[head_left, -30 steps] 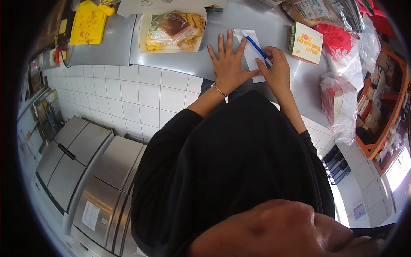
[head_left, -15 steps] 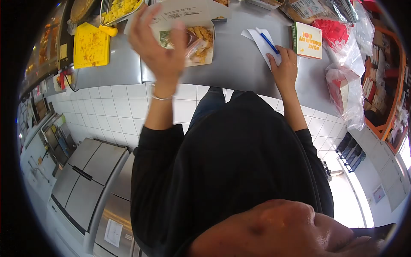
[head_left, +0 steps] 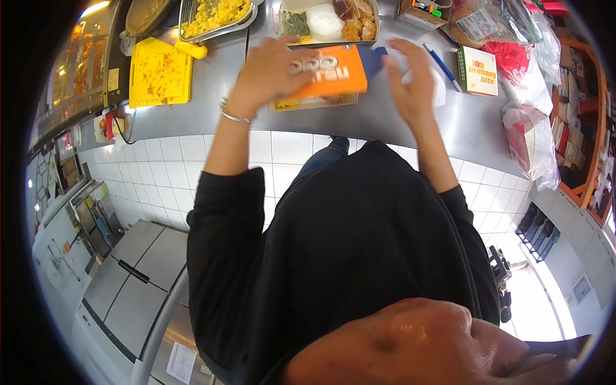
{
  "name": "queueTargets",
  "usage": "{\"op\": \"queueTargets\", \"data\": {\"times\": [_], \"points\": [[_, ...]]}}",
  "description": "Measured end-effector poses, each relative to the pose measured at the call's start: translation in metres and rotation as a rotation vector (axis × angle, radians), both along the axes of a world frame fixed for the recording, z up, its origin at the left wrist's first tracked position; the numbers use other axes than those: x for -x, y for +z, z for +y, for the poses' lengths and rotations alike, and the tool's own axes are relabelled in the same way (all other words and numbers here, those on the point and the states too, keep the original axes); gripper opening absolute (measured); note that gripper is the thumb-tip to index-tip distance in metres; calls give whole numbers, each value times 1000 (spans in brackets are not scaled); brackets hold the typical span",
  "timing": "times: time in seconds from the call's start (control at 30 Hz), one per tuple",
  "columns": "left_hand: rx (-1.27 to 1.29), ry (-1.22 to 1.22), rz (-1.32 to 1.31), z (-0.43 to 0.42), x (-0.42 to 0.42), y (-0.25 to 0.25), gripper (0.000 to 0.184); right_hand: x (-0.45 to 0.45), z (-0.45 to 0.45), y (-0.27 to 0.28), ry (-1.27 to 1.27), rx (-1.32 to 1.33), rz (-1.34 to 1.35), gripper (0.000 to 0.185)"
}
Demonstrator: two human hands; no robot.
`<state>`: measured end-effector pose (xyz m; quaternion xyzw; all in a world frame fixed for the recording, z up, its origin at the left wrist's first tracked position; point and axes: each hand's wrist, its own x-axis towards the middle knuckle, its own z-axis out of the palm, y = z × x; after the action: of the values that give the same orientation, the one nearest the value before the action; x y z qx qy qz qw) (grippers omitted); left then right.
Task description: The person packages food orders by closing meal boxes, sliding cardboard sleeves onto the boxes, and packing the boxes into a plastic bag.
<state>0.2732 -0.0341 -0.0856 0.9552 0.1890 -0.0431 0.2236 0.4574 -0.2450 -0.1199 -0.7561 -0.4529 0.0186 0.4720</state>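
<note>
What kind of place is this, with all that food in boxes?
Probably a takeaway kitchen: see the orange-lidded cardboard food box, the yellow plastic cutting board, and the metal tray of yellow food pieces.

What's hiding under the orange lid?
A little yellow food shows at the near edge of the box. The orange lid and the left hand cover most of the inside, so I can't tell the rest.

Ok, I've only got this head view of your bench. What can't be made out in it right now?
All in the head view:
- Most of what is in the near food box: hidden by the orange lid.
- The lid's lettering: blurred, partly behind the left hand.
- Whether the left hand grips the lid or only rests on it: motion blur.
- Whether the right hand touches the white paper: blur.
- The far food box's back side: cut off by the top edge.
</note>
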Motion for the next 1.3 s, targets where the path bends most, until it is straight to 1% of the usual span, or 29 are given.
{"op": "queueTargets", "data": {"times": [0.03,0.1,0.13,0.2,0.23,0.33,0.37,0.47,0.5,0.6,0.7,0.73,0.77,0.87,0.97,1.03,1.07,1.1,1.2,1.3], "points": [[-72,-36,-43,-14,3,-13,43,12,15,1,64,59,-11,33],[-90,18,-174,-40,12,-36,50,42,30,-16,143,219,-111,42],[-93,40,-241,-50,17,-46,54,54,31,-24,124,289,-168,47],[-272,196,-169,-67,32,-66,60,77,25,-37,92,434,-280,57],[-362,282,-131,-74,38,-74,64,86,21,-43,50,428,-250,61],[-268,545,-280,-86,46,-90,72,100,18,-48,-55,399,-133,74],[-248,584,-240,-88,44,-86,75,102,20,-45,-85,390,-74,77],[195,719,-366,-75,40,-90,73,104,24,-44,-145,328,89,83],[388,878,-286,-67,37,-87,66,103,27,-46,-162,300,142,85],[627,879,-405,-50,40,-84,57,100,30,-51,-271,212,391,85],[527,895,-371,-41,49,-79,53,88,27,-49,-154,132,813,84],[494,897,-356,-40,52,-77,52,87,26,-53,-168,156,738,82],[371,900,-396,-40,52,-71,51,86,27,-57,-181,180,660,81],[411,868,-272,-39,56,-50,53,87,26,-67,-223,206,482,81],[382,798,-249,-37,59,-68,56,86,28,-73,-223,207,372,79],[503,798,-260,-37,61,-89,57,79,30,-74,-192,240,360,77],[565,795,-265,-38,62,-101,58,71,30,-70,-167,274,376,76],[620,746,-198,-36,62,-104,59,65,31,-59,-141,306,391,75],[507,931,-271,-56,55,-104,61,60,29,-8,-180,525,202,73],[588,933,-210,-61,52,-92,61,51,29,5,-30,732,218,82]]}}
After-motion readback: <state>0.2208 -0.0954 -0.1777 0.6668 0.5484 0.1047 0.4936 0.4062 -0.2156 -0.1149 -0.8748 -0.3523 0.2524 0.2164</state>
